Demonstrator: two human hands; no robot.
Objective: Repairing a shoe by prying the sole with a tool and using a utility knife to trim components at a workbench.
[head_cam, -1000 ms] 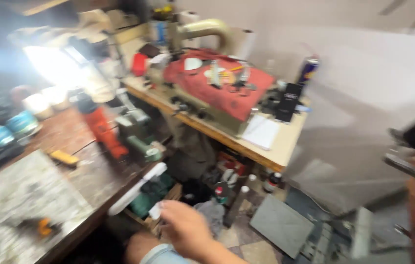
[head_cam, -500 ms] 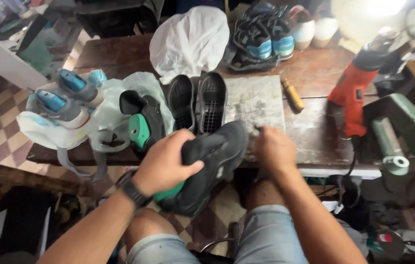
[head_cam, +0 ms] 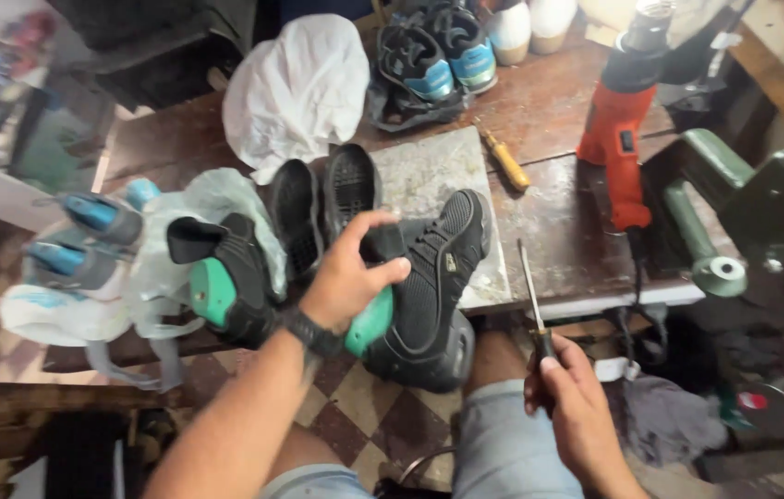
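Observation:
My left hand [head_cam: 347, 274] grips the heel and collar of a black sneaker with a green lining [head_cam: 429, 282], holding it tilted over my lap at the workbench's front edge. My right hand [head_cam: 577, 411] is lower right, closed on the dark handle of a screwdriver [head_cam: 532, 300] whose thin shaft points up toward the bench. The matching black and green sneaker [head_cam: 225, 277] lies on a plastic bag to the left. Two detached black soles [head_cam: 322, 203] lie tread up just behind the held shoe.
A stone slab [head_cam: 429, 176] lies on the wooden workbench [head_cam: 558, 240]. An orange heat gun [head_cam: 618, 139] stands at right beside a green metal stand [head_cam: 734, 199]. A white bag [head_cam: 295, 83], blue sneakers [head_cam: 433, 51], another screwdriver [head_cam: 505, 159] and more shoes [head_cam: 87, 240] surround it.
The view swung from a side table to the workbench. My right hand left the sneaker and now holds a screwdriver lower right; my left hand still grips the sneaker.

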